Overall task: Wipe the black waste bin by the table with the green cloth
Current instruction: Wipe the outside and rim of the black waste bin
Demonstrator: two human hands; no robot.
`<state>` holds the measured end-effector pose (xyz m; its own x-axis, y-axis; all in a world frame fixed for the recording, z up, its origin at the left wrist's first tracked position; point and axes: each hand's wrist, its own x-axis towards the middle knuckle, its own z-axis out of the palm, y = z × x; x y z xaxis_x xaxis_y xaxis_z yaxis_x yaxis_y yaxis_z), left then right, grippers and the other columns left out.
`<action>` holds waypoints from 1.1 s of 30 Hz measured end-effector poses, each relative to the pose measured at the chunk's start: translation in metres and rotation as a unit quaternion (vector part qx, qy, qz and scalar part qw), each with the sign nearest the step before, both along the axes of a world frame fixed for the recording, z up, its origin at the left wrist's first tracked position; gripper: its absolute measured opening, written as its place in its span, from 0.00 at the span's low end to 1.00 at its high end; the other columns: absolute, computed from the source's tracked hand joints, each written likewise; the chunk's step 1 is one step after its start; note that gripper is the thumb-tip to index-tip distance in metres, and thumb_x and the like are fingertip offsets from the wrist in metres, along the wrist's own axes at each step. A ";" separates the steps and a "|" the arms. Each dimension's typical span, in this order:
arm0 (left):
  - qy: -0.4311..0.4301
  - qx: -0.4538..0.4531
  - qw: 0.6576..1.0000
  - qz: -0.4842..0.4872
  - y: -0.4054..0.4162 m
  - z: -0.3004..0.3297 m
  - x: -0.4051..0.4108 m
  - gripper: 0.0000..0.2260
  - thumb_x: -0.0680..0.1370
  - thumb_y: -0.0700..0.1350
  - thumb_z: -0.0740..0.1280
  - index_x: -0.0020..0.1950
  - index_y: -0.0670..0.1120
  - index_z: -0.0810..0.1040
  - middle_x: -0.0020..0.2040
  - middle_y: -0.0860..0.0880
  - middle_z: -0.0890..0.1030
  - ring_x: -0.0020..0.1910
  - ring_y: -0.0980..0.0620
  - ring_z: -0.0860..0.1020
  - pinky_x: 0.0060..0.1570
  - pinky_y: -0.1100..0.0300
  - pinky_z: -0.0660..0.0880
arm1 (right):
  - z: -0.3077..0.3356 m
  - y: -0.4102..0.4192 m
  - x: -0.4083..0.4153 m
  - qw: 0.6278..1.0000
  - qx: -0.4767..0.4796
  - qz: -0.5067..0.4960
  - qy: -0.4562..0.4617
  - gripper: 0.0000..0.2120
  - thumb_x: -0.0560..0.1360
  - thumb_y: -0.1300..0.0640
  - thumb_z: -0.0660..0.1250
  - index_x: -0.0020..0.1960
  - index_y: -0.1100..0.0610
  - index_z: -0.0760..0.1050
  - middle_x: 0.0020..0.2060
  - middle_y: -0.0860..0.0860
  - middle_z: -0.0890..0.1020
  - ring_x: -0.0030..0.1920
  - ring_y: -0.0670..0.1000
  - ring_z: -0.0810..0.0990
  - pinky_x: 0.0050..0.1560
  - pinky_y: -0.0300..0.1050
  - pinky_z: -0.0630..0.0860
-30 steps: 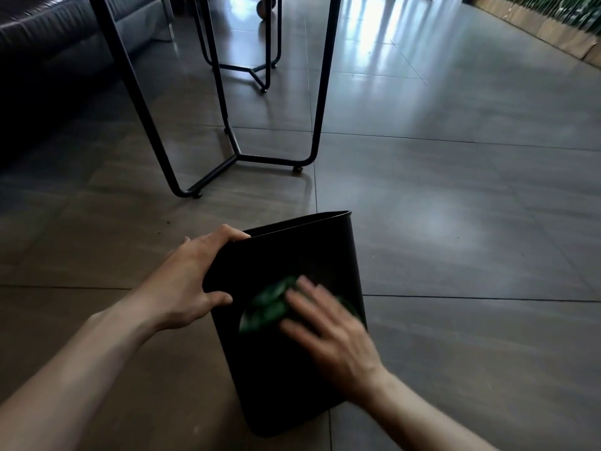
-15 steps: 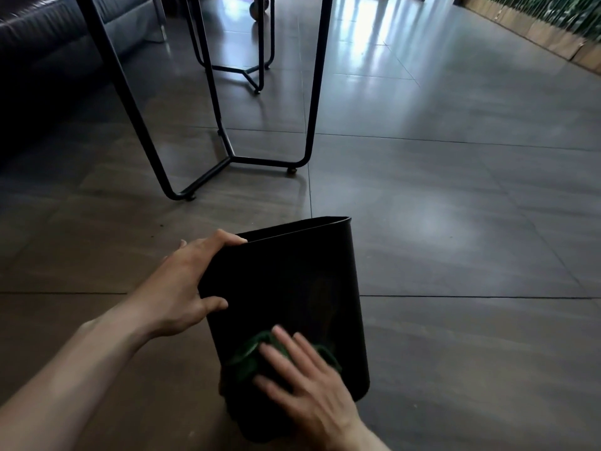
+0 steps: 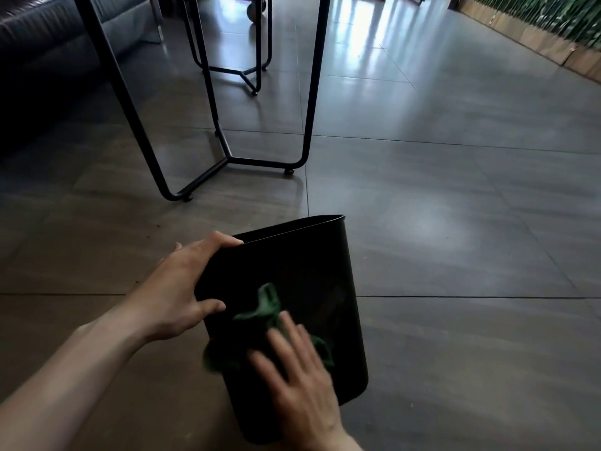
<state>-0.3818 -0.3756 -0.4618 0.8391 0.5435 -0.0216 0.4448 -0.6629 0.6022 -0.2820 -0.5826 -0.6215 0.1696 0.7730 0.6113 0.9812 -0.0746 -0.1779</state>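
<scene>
Glossy floor tiles (image 3: 455, 222) carry the tilted black waste bin (image 3: 312, 265). Left hand (image 3: 182, 288) grips its rim; right hand (image 3: 299, 379), fingers spread, presses the green cloth (image 3: 266, 310) on its side. Hard pressing may slide the bin.

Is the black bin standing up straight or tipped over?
Tipped. The black plastic waste bin leans with its open rim away from the person; the left hand grips its edge while the right hand presses the crumpled green cloth on its side.

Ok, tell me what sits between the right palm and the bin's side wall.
The green cloth, pressed flat under the right hand against the black waste bin; the head view shows it, motion-blurred.
</scene>
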 end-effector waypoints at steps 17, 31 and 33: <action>-0.001 0.000 1.000 -0.004 -0.005 -0.002 0.001 0.37 0.65 0.40 0.81 0.64 0.63 0.67 0.56 0.62 0.77 0.55 0.62 0.75 0.73 0.35 0.62 | -0.002 -0.015 -0.011 0.868 0.076 -0.321 0.370 0.32 0.75 0.69 0.72 0.72 0.46 0.70 0.73 0.54 0.68 0.77 0.64 0.68 0.66 0.66 0.77; -0.023 -0.004 1.000 -0.001 -0.005 -0.003 0.000 0.36 0.64 0.39 0.81 0.64 0.61 0.69 0.53 0.68 0.76 0.52 0.64 0.74 0.69 0.32 0.65 | 0.027 0.022 0.016 0.919 0.074 -0.227 0.313 0.28 0.78 0.65 0.68 0.75 0.49 0.69 0.77 0.51 0.69 0.82 0.53 0.58 0.72 0.64 0.73; -0.023 -0.006 1.000 -0.001 -0.003 -0.003 -0.001 0.35 0.64 0.39 0.81 0.64 0.61 0.69 0.53 0.67 0.77 0.53 0.59 0.75 0.70 0.33 0.65 | 0.009 0.002 0.011 0.872 0.088 -0.308 0.370 0.27 0.78 0.66 0.69 0.74 0.52 0.71 0.75 0.55 0.70 0.79 0.56 0.65 0.69 0.65 0.75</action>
